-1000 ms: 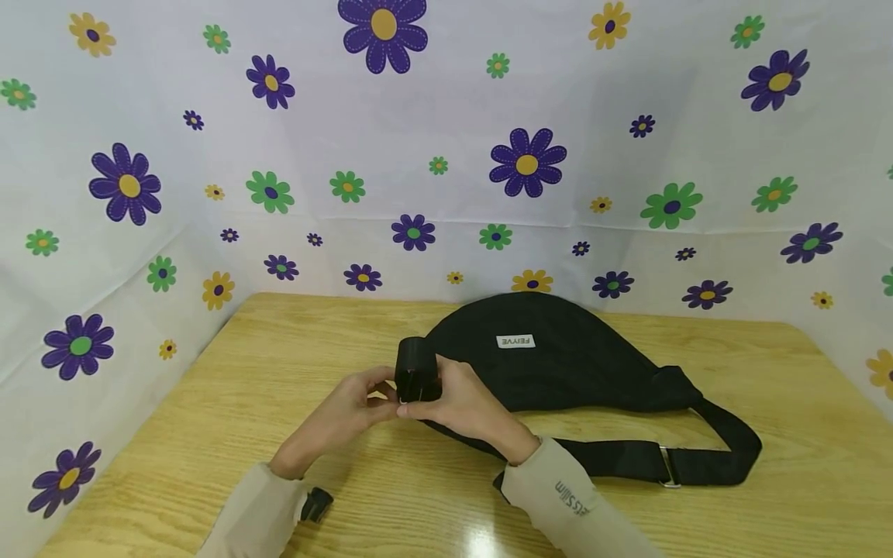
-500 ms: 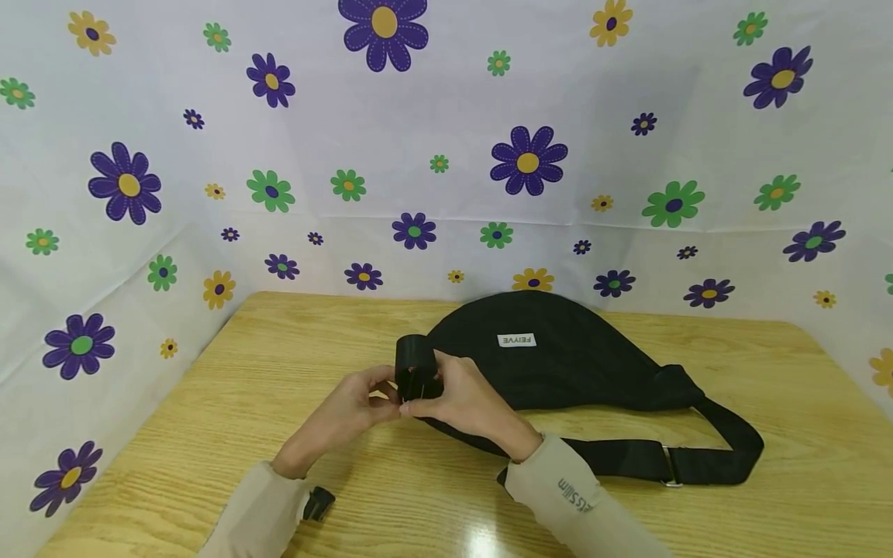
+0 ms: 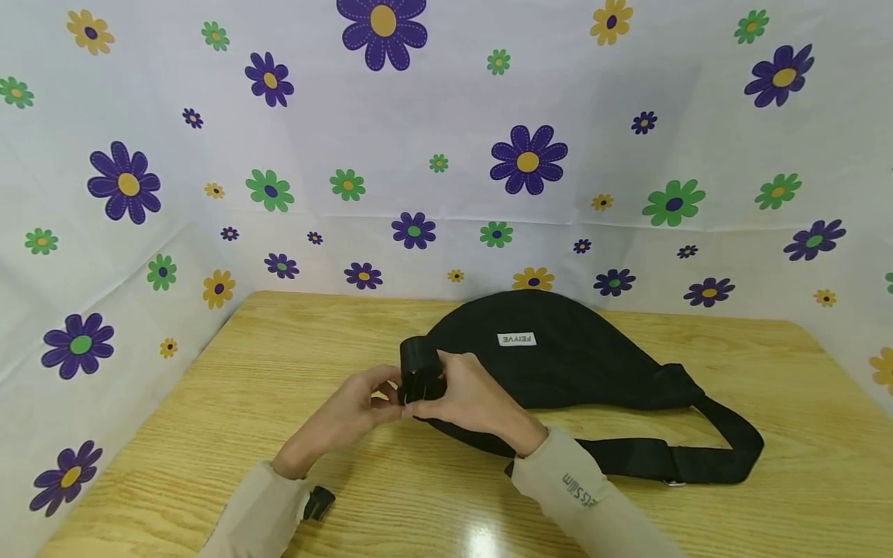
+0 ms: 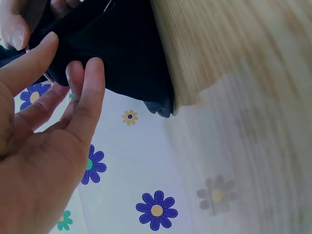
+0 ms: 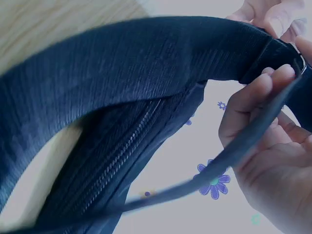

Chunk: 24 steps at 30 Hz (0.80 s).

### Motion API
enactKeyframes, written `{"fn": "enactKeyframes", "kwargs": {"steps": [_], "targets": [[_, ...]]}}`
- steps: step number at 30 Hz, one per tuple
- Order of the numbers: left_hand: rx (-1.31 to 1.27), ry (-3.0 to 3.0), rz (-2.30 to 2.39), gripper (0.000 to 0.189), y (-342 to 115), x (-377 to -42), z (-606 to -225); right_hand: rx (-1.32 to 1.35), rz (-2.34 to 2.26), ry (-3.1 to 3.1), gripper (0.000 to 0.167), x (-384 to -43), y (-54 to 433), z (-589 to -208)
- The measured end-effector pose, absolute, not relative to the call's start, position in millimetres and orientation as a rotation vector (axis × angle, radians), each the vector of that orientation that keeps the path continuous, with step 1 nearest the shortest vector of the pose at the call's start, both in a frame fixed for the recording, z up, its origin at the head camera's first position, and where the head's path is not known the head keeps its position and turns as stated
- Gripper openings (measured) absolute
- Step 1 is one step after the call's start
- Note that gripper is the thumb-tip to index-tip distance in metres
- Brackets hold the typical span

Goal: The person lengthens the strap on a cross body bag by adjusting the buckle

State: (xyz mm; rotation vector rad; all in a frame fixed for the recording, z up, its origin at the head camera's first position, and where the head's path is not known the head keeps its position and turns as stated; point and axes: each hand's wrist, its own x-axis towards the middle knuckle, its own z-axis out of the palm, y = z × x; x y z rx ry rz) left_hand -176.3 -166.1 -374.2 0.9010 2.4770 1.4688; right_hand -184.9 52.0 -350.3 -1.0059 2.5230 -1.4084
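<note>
A black waist bag (image 3: pixel 544 364) lies on the table with its white label upside down. At its left end a black webbing strap (image 3: pixel 419 355) is raised in a loop between my hands. My left hand (image 3: pixel 359 403) pinches the strap low on the loop's left side. From the right, my right hand (image 3: pixel 470 391) grips the strap, its thumb close to the left fingertips. A thin metal slider (image 5: pixel 303 63) shows at the strap beside the right fingers in the right wrist view. In the left wrist view, the left fingers partly hide the metal (image 4: pixel 48 77).
A black plastic buckle (image 3: pixel 318 504) lies beside my left sleeve. The bag's other strap section (image 3: pixel 621 457), with a metal adjuster (image 3: pixel 673 465), curves across the right of the wooden table (image 3: pixel 279 341). A flower-printed cloth (image 3: pixel 446 108) hangs behind and at the left.
The strap loop and both hands have shifted slightly to the right. My right forearm has moved a little right, and the strap under it has shifted slightly. Both hands keep their hold.
</note>
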Motion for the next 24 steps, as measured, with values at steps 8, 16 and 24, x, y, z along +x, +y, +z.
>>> {"fn": "enactKeyframes", "kwargs": {"steps": [8,16,24], "targets": [[0.874,2.458,1.475,0.036,-166,-174,-374,-1.047,-1.384,2.524,0.028,-183,56,-350],[0.838,2.441,1.490,0.041,-164,-174,-373,-1.090,-1.346,2.563,0.029,-185,61,-349],[0.826,2.468,1.487,0.032,-166,-178,-375,-1.061,-1.308,2.605,0.032,-187,71,-342]]}}
